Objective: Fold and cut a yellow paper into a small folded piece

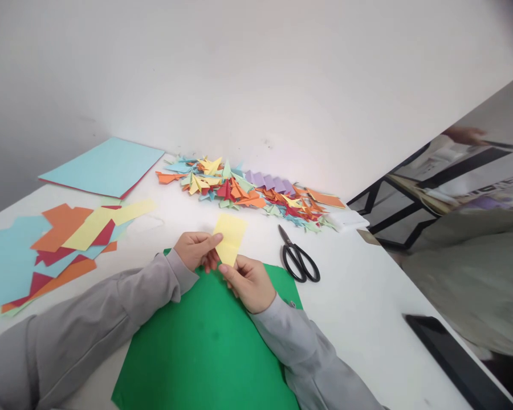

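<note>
Between my two hands is a small yellow sheet of paper (231, 238), raised above a green sheet (209, 341) on the table. My left hand (196, 249) pinches its left edge, thumb on top. My right hand (251, 282) grips the bottom corner, thumb in front and fingers curled behind. The lower end of the paper narrows toward a point, and a faint crease crosses it. To the right of my right hand lie black-handled scissors (299, 261), blades pointing away.
Many small folded paper pieces (239, 191) in mixed colours line the wall. Loose coloured paper scraps (64, 245) spread at the left, below light-blue sheets (106, 165). A black phone-like slab (448, 359) lies by the right edge. Beyond it are a black-framed rack (389, 199) and another person's hand (465, 135).
</note>
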Motion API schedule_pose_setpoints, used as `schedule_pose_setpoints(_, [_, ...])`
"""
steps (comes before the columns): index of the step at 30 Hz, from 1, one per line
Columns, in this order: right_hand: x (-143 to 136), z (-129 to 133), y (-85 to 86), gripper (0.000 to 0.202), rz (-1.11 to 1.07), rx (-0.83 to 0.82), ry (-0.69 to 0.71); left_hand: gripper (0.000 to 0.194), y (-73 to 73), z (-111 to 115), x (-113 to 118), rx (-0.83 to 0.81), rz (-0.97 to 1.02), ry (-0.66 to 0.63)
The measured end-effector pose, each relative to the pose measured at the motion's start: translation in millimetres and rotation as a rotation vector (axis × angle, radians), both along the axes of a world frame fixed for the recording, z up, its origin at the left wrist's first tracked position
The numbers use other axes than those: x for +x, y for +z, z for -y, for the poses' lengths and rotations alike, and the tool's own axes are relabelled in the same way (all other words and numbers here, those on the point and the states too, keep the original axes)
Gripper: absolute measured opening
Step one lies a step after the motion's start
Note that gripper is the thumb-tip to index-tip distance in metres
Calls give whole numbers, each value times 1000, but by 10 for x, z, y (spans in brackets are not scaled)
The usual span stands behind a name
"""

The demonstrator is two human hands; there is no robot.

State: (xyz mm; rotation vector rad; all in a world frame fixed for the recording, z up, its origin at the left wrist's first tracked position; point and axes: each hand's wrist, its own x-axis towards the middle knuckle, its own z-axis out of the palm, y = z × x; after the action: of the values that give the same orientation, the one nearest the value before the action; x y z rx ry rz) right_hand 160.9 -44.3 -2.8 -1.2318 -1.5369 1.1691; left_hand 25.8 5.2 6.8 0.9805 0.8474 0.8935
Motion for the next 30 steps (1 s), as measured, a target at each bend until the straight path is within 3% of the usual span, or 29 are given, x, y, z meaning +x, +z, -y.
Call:
schedule_pose_setpoints(6, [1, -3, 7, 37, -97, -70, 40, 35, -44, 3, -35, 100, 0, -24])
schedule_pose_setpoints(11, [50, -57, -6, 32, -252, -71, -30, 33, -54, 2, -32, 102, -27, -39])
schedule_pose_setpoints(18, [47, -56, -5, 27, -254, -54, -47, 38, -57, -5, -14, 4, 18, -8])
schedule_pose_setpoints(25, [46, -65, -22, 26, -257, -71, -30, 37, -130, -32, -22, 62, -25, -5])
schedule_pose_setpoints(30, [59, -65, -18, 26, -269, -81, -5, 38, -94, 2, -20, 109, -75, -26])
